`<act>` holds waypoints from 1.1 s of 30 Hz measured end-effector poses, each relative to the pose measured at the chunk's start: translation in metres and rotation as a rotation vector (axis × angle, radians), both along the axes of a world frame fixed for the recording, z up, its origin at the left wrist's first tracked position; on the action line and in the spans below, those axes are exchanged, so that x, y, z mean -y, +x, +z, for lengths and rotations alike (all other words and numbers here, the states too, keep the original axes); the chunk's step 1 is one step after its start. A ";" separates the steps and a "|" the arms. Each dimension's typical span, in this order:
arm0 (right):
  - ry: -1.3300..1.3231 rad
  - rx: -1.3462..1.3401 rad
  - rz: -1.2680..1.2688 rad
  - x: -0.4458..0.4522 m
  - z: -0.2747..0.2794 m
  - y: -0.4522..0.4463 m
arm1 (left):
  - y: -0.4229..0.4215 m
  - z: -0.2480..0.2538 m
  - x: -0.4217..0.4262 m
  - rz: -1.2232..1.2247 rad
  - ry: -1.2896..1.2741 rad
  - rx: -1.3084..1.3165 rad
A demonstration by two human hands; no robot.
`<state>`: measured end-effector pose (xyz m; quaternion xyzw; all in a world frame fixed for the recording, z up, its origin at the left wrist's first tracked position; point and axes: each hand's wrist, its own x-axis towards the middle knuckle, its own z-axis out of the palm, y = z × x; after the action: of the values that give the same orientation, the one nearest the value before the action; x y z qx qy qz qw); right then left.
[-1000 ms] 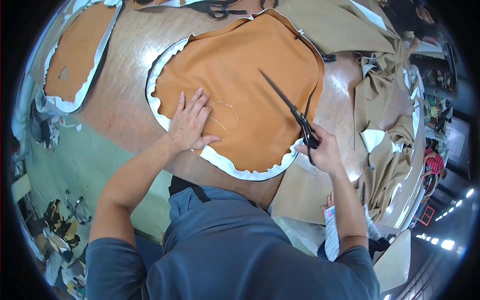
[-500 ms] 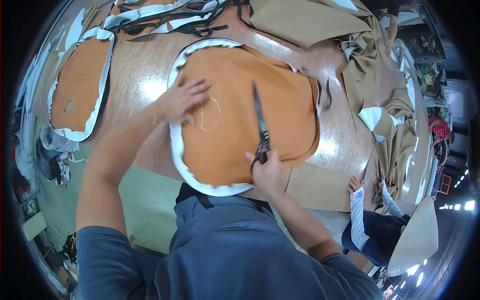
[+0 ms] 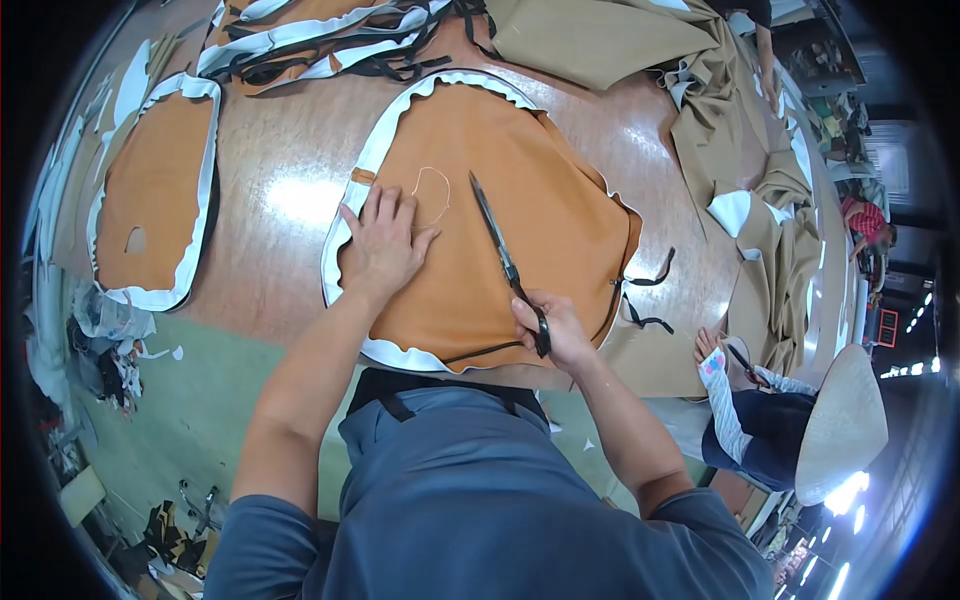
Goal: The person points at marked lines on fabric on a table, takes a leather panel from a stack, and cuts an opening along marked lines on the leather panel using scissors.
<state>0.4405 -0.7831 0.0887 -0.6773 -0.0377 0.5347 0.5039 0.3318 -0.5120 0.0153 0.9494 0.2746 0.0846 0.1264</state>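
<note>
A large rounded piece of orange-brown fabric (image 3: 540, 220) with a white edge strip lies on the table in front of me. My left hand (image 3: 385, 242) rests flat on its left part, fingers spread, close to the white strip. In my right hand (image 3: 560, 330) is a pair of scissors (image 3: 494, 228), held by the handles over the fabric's lower right, blades pointing up and slightly left. A loose pale thread (image 3: 447, 190) curls on the fabric beside my left fingers. Black ties (image 3: 648, 320) stick out from the right edge.
A second orange-brown piece (image 3: 160, 190) with a white border lies at the left. More trimmed pieces (image 3: 320, 45) are heaped at the back. Tan fabric (image 3: 590, 40) covers the right side, where a co-worker in a conical hat (image 3: 848, 430) holds a dark tool.
The orange-brown piece has turned and shifted, bringing the black ties into view at its right. My left hand has moved lower on it. The scissors now tilt further left.
</note>
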 end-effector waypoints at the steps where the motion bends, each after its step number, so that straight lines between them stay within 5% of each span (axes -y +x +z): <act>1: 0.015 -0.010 -0.003 0.003 -0.003 0.000 | 0.003 0.001 0.000 -0.015 -0.007 -0.006; 33: 0.028 -0.145 0.084 -0.020 -0.015 0.036 | 0.028 -0.033 -0.008 -0.088 0.001 0.230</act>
<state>0.4762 -0.7634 0.0738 -0.6276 -0.0371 0.6025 0.4918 0.3602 -0.5042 -0.0172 0.9446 0.2165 0.1877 0.1601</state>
